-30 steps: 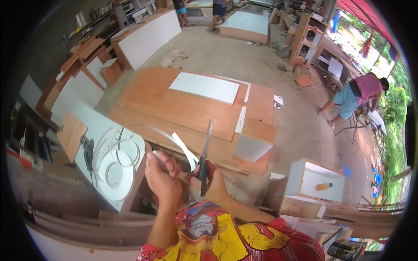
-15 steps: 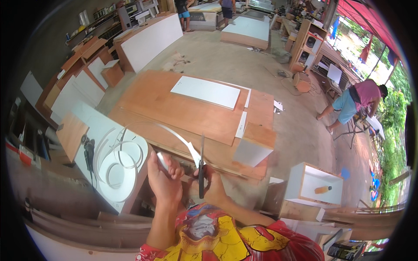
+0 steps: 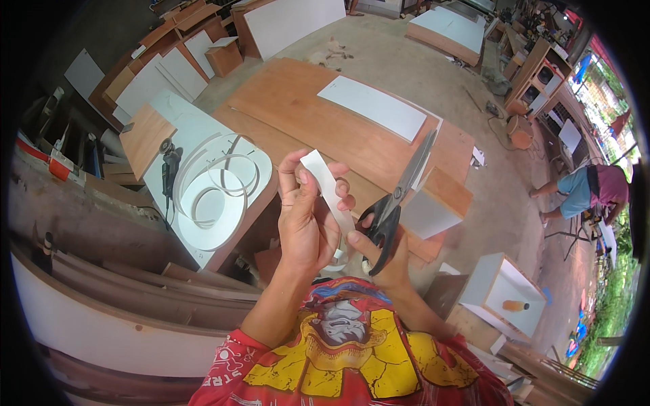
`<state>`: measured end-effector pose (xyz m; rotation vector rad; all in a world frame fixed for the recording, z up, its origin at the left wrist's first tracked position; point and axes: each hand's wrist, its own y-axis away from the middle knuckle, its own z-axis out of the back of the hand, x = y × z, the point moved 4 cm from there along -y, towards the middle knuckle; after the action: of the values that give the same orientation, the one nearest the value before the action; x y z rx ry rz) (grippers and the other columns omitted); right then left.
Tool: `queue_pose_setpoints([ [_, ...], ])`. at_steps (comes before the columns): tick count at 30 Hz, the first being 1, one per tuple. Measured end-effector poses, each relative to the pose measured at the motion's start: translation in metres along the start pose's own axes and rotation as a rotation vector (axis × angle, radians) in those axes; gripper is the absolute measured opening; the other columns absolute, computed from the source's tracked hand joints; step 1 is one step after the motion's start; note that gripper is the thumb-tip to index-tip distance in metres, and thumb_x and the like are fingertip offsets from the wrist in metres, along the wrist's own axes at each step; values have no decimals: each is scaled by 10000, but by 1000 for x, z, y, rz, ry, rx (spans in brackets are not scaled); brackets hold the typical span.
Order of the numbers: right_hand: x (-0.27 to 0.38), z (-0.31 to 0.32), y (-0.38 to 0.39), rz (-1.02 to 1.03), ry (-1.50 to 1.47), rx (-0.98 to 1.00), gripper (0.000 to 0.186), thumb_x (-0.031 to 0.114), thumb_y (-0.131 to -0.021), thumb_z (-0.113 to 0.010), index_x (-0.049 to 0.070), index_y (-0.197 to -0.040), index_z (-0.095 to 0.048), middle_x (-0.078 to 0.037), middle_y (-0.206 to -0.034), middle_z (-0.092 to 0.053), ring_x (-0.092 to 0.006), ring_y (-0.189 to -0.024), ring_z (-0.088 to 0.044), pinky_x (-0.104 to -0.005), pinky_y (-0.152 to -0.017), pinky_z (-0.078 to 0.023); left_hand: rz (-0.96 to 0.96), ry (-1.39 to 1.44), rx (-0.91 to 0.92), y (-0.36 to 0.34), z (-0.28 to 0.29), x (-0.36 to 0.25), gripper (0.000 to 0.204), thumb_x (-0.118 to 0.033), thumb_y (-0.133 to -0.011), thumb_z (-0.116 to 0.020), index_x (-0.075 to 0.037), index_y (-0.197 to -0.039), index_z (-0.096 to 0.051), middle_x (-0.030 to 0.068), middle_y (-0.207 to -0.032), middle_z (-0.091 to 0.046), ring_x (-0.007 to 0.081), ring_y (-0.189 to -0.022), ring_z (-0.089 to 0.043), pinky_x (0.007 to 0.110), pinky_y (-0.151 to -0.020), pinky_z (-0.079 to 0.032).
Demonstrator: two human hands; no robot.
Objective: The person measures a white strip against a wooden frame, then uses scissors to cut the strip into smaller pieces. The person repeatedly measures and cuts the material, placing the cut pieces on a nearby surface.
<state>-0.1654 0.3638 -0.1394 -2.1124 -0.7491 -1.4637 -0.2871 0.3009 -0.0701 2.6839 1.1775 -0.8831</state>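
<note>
White strip (image 3: 326,181), before the chest: could slip if loosely pinched, or scissors (image 3: 398,193) nick nearby fingers. Left hand (image 3: 302,227) upright, fingers clamped on strip; right hand (image 3: 388,262), fingers wrapped on scissors' handles, blades angled away, apparently together. Beyond, left: coiled band (image 3: 195,203) on white surface (image 3: 177,108).

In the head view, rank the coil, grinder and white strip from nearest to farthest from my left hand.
1. White strip: held in your left hand.
2. Coil: to that hand's left.
3. Grinder: farther left, past the coil.
</note>
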Motion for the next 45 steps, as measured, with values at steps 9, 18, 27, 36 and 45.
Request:
queue_pose_setpoints([
  [9, -3, 1, 2, -13, -60, 54, 328, 171, -828, -880, 66, -982, -610, 32, -927, -579, -64, -798, -543, -235, -702, -436, -47, -64, 41, 5, 1, -7, 249, -276, -1113, -476, -234, -1355, -436, 88, -1112, -569, 151, -893, -510, 299, -743, -477],
  [18, -24, 2, 8, -1, 41, 2, 336, 239, -860, -862, 49, -1035, -647, 22, -865, -625, -65, -785, -559, -249, -687, -448, -210, -95, -147, -21, -9, -34, 229, -214, -1111, -485, -150, -1329, -460, 100, -1079, -575, 154, -872, -510, 308, -754, -465],
  [27, -17, -3, -5, -189, -193, 292, 438, 226, -799, -893, 58, -1085, -607, 9, -932, -592, -103, -816, -574, -263, -729, -460, -265, 31, 200, -85, -66, -100, 122, -127, -1108, -433, -32, -1161, -488, 92, -944, -501, 179, -840, -458, 343, -718, -424],
  [36, -17, 0, -12, -143, 65, 336, 396, 261, -819, -877, 54, -1048, -629, -11, -893, -652, -103, -853, -592, -294, -765, -480, -406, -18, 106, -139, -83, -229, 116, -128, -1099, -371, -52, -1072, -454, 117, -904, -554, 188, -717, -509, 307, -606, -432],
  [45, -18, -11, -17, -204, -393, 326, 331, 133, -831, -816, 35, -1069, -608, -79, -856, -675, -181, -791, -680, -309, -712, -543, -356, 37, -17, -201, -48, -366, 67, -57, -1002, -389, -60, -937, -405, 90, -833, -466, 187, -679, -420, 329, -600, -368],
])
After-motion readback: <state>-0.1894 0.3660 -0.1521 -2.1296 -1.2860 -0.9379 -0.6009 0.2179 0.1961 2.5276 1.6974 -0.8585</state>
